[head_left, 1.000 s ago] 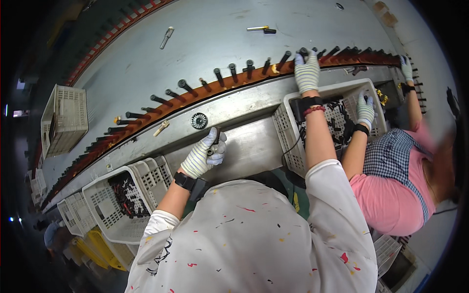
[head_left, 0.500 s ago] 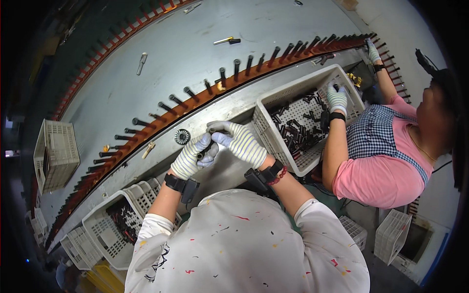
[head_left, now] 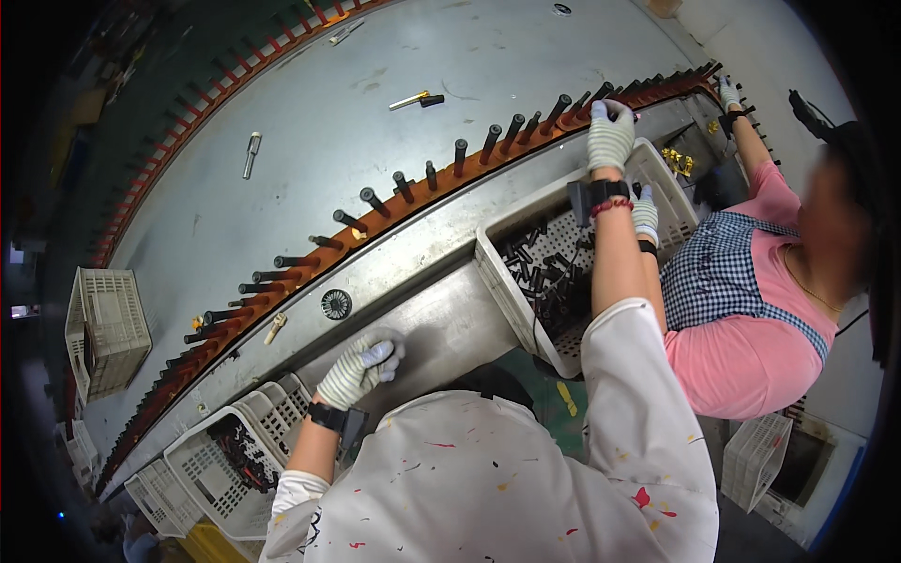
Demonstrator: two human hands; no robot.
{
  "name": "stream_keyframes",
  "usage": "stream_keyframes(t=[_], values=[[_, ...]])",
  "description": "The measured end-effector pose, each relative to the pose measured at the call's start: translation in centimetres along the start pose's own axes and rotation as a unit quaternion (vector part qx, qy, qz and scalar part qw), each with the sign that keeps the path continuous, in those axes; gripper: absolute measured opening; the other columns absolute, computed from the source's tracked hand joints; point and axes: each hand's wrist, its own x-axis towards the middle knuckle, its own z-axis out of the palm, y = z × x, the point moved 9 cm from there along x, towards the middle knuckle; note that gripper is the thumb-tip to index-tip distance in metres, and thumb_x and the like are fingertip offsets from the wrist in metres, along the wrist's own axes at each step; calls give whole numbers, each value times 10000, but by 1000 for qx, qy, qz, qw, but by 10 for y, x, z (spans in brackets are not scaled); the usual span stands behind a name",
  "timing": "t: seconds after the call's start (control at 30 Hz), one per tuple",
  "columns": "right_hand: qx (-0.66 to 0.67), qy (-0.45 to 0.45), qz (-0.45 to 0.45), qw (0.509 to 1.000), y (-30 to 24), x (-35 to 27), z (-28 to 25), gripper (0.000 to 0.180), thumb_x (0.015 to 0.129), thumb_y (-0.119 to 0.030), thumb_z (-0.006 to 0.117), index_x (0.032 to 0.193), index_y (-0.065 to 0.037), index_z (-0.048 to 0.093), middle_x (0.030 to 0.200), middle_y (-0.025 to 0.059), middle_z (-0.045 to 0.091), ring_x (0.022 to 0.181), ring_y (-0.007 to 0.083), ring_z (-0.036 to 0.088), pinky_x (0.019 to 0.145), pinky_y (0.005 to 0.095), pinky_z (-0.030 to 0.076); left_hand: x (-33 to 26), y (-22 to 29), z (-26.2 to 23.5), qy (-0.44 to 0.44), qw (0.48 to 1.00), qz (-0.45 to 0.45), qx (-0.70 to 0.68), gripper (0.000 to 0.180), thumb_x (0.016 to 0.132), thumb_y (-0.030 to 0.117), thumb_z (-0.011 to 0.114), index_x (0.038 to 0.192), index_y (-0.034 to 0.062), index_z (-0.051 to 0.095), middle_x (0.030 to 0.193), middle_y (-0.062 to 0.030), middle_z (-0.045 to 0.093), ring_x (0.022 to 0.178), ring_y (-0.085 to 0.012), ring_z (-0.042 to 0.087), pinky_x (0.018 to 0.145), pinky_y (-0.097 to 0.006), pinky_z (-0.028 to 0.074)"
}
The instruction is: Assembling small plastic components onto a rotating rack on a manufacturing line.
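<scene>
the big grey round surface (head_left: 310,122) curves away beyond both our hands, edged by an orange ring (head_left: 413,211) of upright black pegs (head_left: 460,150). just below our right hand sits a white crate (head_left: 511,281) of small black parts (head_left: 544,272), where a co-worker's gloved hand (head_left: 646,214) also reaches in. near our left hand, lower down, is a second white crate (head_left: 202,464) with black parts. our right hand (head_left: 610,136), gloved, is up at the ring, fingers curled over a peg top; we cannot tell if it grips anything. our left hand (head_left: 361,368), gloved, rests loosely clenched on the steel ledge (head_left: 441,324).
</scene>
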Motion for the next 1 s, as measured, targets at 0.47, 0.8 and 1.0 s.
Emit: stream_keyframes(t=[0.47, 0.8, 1.0], values=[[-272, -159, -23, 949, -22, -11, 71, 330, 788, -314, 624, 964, -38, 588, 968, 201, 635, 924, 373, 602, 809, 438, 479, -334, 18, -304, 524, 754, 371, -141, 342, 896, 217, 558, 1206, 75, 536, 931, 21, 579, 535, -37, 377, 447, -166, 287], [-172, -84, -126, 973, -45, -126, 41, 434, 819, -254, 585, 1174, -15, 512, 987, 219, 626, 945, 355, 605, 841, 395, 477, -272, -171, -556, 477, 873, -102, -6, 194, 885, 220, 478, 977, 70, 559, 812, -43, 592, 736, -206, 579, 679, -358, 491], [-176, -361, -66, 913, -150, -274, 40, 253, 801, -183, 535, 1006, -79, 639, 804, 194, 645, 763, 365, 627, 738, 421, 504, -170, -129, -576, 324, 926, -128, 147, 222, 889, 239, 486, 1015, 68, 552, 835, -54, 593, 758, -219, 579, 698, -366, 489]])
